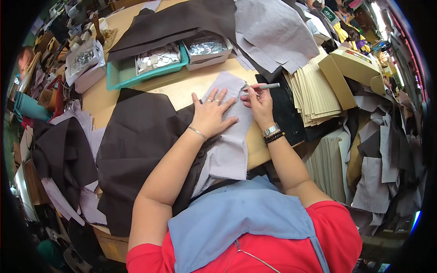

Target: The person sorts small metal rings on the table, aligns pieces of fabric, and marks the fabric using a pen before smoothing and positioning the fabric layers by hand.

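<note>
Grey fabric piece (231,148): lying on table (259,150) beneath left hand (211,113), touching dark cloth (141,141). Teal tray (112,81): holding one white box (158,68) filled with pale pieces (160,55). Box right of tray (210,58): holding clear-wrapped items (207,47). Box farther left (88,81): holding shiny bits (83,58). Left hand: pressing down flat, spreading wide. Right hand (258,104): bending inward at fabric's right edge, pinching grey pen-like tool (270,85). Counting three such boxes, one tray, one tool.

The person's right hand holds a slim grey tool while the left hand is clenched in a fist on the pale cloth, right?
Not quite: the left hand isn't clenched. The head view shows it open and spread on the pale cloth, while the right hand holds a slim grey tool.
</note>
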`<state>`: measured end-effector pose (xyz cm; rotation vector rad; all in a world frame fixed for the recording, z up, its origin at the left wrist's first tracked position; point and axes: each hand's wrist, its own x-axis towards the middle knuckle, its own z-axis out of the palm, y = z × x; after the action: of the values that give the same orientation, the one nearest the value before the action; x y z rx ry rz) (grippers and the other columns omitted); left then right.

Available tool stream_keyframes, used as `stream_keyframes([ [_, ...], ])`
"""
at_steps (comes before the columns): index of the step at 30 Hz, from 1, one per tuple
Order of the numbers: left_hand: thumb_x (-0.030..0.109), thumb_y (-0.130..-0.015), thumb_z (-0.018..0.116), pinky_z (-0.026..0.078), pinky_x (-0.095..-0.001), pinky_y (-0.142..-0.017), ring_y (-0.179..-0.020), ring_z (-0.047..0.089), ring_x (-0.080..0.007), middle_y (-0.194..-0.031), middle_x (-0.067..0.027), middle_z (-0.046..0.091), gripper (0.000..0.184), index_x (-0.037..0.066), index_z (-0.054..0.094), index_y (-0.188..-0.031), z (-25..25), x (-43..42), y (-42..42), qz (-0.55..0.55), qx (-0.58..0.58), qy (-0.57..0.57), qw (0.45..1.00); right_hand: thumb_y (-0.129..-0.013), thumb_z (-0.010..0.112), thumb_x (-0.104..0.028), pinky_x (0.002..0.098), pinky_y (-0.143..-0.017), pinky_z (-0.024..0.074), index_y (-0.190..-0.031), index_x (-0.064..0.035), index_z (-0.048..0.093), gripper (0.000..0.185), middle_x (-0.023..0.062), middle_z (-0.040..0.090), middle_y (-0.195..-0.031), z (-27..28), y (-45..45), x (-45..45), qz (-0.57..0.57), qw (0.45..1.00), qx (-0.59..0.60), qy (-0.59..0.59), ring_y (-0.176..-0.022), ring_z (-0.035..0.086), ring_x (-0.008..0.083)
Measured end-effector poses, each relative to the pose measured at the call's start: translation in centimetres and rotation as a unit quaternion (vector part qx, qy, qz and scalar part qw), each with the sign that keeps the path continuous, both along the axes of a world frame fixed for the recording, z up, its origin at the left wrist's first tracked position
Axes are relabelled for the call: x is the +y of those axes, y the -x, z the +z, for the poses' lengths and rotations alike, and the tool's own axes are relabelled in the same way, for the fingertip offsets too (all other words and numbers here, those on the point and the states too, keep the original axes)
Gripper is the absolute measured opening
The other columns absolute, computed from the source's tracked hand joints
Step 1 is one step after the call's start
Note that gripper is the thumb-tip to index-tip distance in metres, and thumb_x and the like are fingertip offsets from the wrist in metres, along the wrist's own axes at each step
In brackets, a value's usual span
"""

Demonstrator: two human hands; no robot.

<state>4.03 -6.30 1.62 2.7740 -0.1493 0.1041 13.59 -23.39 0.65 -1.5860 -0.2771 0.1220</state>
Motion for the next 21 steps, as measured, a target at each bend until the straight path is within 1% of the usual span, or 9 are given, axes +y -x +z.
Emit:
stream_keyframes([
  [7,0.064,-0.085,0.055,0.011,-0.079,-0.103,-0.145,0.027,-0.0287,-0.155,-0.0046,0.034,0.066,0.031,0.048,-0.142,-0.21,0.05,-0.02,0.0,-0.003,0.003,1.0,-0.097,0.059,-0.013,0.023,-0.063,0.0559,-0.106,-0.0039,0.055,0.014,0.0035,0.066,-0.096,-0.49,-0.35,-0.02,-0.006,0.999,-0.007,0.036,-0.078,0.069,0.0117],
  [10,0.064,-0.085,0.055,0.011,-0.0789,-0.103,-0.145,0.026,-0.0286,-0.155,-0.0045,0.034,0.066,0.031,0.047,-0.142,-0.29,0.08,-0.13,0.0,-0.005,0.0,1.0,-0.097,0.059,-0.014,0.0204,-0.062,0.0548,-0.106,-0.0077,0.053,0.012,0.0024,0.064,-0.096,-0.27,-0.2,0.0,0.004,0.999,-0.017,0.041,-0.079,0.067,0.0097],
  [13,0.064,-0.085,0.055,0.012,-0.0788,-0.103,-0.145,0.026,-0.0285,-0.155,-0.0045,0.034,0.067,0.031,0.047,-0.142,-0.09,0.04,-0.03,-0.001,0.004,-0.007,1.0,-0.097,0.06,-0.013,0.0201,-0.064,0.0546,-0.105,-0.007,0.055,0.011,0.0019,0.065,-0.094,-0.09,-0.05,0.05,0.009,0.997,-0.033,0.066,-0.079,0.067,0.0088],
  [16,0.064,-0.085,0.055,0.012,-0.0786,-0.103,-0.144,0.027,-0.0285,-0.155,-0.0045,0.034,0.067,0.03,0.047,-0.142,0.11,0.06,-0.04,0.0,0.007,-0.009,1.0,-0.097,0.06,-0.013,0.0201,-0.066,0.0543,-0.104,-0.0053,0.056,0.011,0.0022,0.065,-0.092,-0.7,-0.36,-0.21,0.026,0.996,-0.053,0.073,-0.078,0.065,0.0079],
  [17,0.064,-0.085,0.055,0.012,-0.0785,-0.103,-0.144,0.027,-0.0286,-0.155,-0.0046,0.034,0.068,0.03,0.047,-0.143,0.05,0.07,-0.06,0.0,0.007,-0.009,1.0,-0.095,0.061,-0.011,0.0206,-0.065,0.054,-0.103,-0.0034,0.057,0.011,0.0029,0.066,-0.09,-0.75,-0.34,-0.15,0.026,0.996,-0.055,0.059,-0.076,0.065,0.0081],
  [19,0.064,-0.085,0.053,0.011,-0.0792,-0.102,-0.144,0.028,-0.0282,-0.154,-0.0063,0.035,0.067,0.029,0.049,-0.141,-0.37,0.12,-0.11,-0.004,-0.011,-0.001,1.0,-0.093,0.063,-0.007,0.0216,-0.065,0.0533,-0.1,0.0003,0.058,0.011,0.0045,0.066,-0.085,-0.73,-0.18,0.02,0.026,0.997,-0.059,0.03,-0.073,0.065,0.0085],
  [21,0.063,-0.086,0.053,0.012,-0.0788,-0.103,-0.143,0.03,-0.0281,-0.153,-0.0067,0.037,0.063,0.027,0.052,-0.138,-0.4,0.11,-0.16,0.0,-0.018,0.017,1.0,-0.092,0.064,-0.006,0.022,-0.066,0.0526,-0.1,0.0004,0.059,0.011,0.0042,0.066,-0.085,-0.89,-0.21,0.02,0.032,0.997,-0.062,0.024,-0.074,0.064,0.008],
])
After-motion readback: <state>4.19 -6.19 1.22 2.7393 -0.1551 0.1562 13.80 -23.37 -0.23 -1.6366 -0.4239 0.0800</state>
